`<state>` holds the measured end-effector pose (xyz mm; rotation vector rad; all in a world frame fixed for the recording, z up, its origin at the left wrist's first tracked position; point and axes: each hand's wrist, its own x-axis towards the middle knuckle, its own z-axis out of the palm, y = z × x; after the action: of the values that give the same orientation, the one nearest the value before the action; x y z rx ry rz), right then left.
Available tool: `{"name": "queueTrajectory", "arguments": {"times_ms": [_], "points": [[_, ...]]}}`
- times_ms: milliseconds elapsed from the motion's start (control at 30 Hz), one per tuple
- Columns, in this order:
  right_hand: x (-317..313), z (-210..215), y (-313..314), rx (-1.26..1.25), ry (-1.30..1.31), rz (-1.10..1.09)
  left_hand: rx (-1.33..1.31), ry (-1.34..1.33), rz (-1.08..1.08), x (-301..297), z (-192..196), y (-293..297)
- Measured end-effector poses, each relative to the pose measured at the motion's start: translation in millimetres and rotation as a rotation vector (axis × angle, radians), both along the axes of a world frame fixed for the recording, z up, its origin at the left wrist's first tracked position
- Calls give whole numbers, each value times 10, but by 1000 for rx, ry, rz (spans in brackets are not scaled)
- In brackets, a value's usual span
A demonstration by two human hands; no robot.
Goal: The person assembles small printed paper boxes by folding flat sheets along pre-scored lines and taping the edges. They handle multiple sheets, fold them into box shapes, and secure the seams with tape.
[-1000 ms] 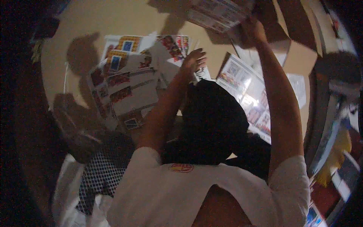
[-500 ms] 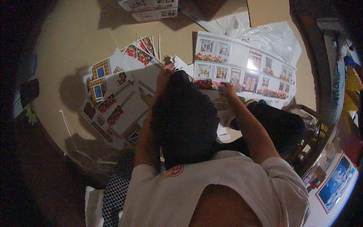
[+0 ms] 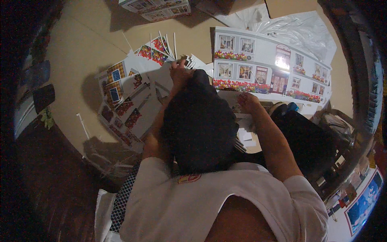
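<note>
- From where I am standing, I am seeing a white bundle with zigzag ends (image 3: 190, 61) lying just past the person's dark head (image 3: 199, 125), between picture sheets and a house board.
- The left hand (image 3: 181, 73) is touching the bundle with its fingers bent. I cannot tell if it is gripping it, because the head is hiding part of the hand.
- The right hand (image 3: 248, 103) is curling its fingers beside a gray-white piece (image 3: 230, 97). I cannot tell if it is holding that piece or only touching it.
- The long house board (image 3: 262, 74) is lying just beyond the right hand, showing windows, doors and bright flowers. A light is shining on it.
- The picture sheets (image 3: 135, 86) are lying in a messy pile on the left, with thin white strips (image 3: 174, 45) sticking out past their far end.
- Crinkly clear plastic (image 3: 302, 32) is lying behind the house board, near brown cardboard (image 3: 290, 7).
- A printed box (image 3: 157, 10) is sitting at the far edge, well apart from both hands.
</note>
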<state>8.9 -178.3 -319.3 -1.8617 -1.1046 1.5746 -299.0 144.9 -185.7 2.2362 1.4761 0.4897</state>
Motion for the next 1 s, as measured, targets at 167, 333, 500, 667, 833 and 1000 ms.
{"name": "queueTrajectory", "arguments": {"times_ms": [167,333,500,667,833,1000], "points": [[-386,1275,681,-591,614,-1265,92,104,-91,18,-78,120],[-536,1676,1014,-579,778,-1631,-164,-164,-67,130,-37,85],[-462,1307,832,-407,1023,-1394,-373,52,-169,34,8,238],[-430,1772,813,-524,711,-1118,3,-121,51,24,230,-55],[-525,2171,939,-662,288,-621,188,-87,533,-365,-111,-719],[-401,2102,884,-534,247,-524,-571,323,545,-716,-333,-1194]]}}
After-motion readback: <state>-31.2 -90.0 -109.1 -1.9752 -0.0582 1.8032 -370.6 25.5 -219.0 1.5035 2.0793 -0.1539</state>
